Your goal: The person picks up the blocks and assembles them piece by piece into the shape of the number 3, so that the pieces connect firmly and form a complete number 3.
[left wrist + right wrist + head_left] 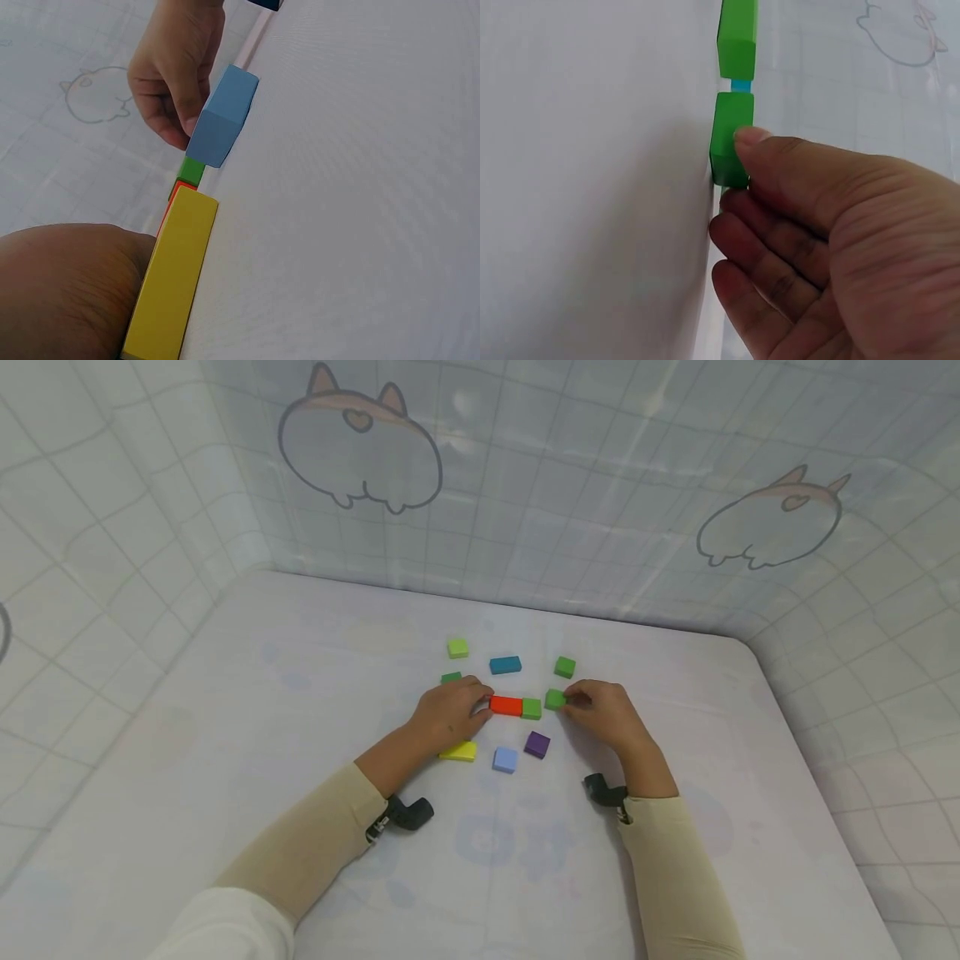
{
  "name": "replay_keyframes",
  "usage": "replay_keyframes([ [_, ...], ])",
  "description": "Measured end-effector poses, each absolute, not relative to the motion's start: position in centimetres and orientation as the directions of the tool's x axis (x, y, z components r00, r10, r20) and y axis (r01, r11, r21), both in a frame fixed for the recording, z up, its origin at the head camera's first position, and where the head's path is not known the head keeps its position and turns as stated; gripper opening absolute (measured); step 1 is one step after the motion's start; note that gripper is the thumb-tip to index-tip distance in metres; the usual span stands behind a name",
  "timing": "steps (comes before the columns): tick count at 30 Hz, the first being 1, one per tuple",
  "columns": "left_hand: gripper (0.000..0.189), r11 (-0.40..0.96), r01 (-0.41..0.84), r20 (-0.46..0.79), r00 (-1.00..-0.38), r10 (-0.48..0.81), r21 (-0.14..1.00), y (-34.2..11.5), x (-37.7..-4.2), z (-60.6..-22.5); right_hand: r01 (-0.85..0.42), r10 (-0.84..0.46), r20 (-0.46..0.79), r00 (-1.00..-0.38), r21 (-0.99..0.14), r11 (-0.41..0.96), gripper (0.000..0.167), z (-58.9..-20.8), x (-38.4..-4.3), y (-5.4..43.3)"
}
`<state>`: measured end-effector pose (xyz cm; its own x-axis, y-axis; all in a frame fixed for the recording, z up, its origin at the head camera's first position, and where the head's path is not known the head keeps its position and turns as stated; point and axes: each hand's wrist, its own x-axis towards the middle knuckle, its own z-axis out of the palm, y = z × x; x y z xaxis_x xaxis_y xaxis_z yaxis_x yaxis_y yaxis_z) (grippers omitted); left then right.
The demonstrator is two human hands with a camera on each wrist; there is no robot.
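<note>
Here's the red block [506, 706] in the middle of the white surface [480, 893], the middle green block [531, 709] flush against its right end, and a narrow gap before the outer green block [553, 700]. The right hand [606, 714] has that outer piece pinched, thumb against one face; the left hand [448, 714] grips the red one's far end between thumb and finger. Tense stuff: a sharp inward push from the right could knock the middle piece askew, since no finger holds it, and a loosening left grip could let the whole row slide. Just behind sits the rear green block [565, 667], close enough that a careless knuckle might clip it. In front, the purple block [537, 744] and pale blue block [505, 760]; the yellow block [461, 752] lies by the left wrist, easily nudged should that arm drop.
</note>
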<state>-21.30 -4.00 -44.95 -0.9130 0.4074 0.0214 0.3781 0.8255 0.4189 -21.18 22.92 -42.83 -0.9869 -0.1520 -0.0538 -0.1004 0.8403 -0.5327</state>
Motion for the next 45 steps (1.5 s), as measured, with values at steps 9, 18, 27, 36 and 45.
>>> replay_keyframes([
  [9, 0.04, 0.829, 0.375, 0.022, -0.915, 0.403, 0.414, -4.0, -21.3, -45.0, -0.131, -0.171, -0.027, -0.985, -0.536, 0.834, 0.026, -43.1, -21.3, 22.7],
  [18, 0.04, 0.828, 0.381, 0.028, -0.913, 0.407, 0.41, -4.0, -21.3, -44.8, -0.14, -0.179, -0.02, -0.984, -0.541, 0.829, 0.028, -43.3, -21.4, 22.7],
  [27, 0.04, 0.827, 0.381, 0.024, -0.913, 0.408, 0.413, -4.1, -21.4, -44.8, -0.129, -0.166, -0.025, -0.986, -0.52, 0.845, 0.03, -43.4, -21.5, 22.0],
  [36, 0.04, 0.825, 0.381, 0.022, -0.912, 0.409, 0.417, -4.1, -21.4, -44.9, -0.137, -0.167, -0.012, -0.986, -0.508, 0.85, 0.03, -43.2, -21.3, 21.4],
  [45, 0.04, 0.827, 0.375, 0.01, -0.913, 0.409, 0.418, -4.1, -21.5, -44.8, -0.144, -0.175, -0.014, -0.985, -0.508, 0.85, 0.029, -43.2, -21.3, 21.1],
])
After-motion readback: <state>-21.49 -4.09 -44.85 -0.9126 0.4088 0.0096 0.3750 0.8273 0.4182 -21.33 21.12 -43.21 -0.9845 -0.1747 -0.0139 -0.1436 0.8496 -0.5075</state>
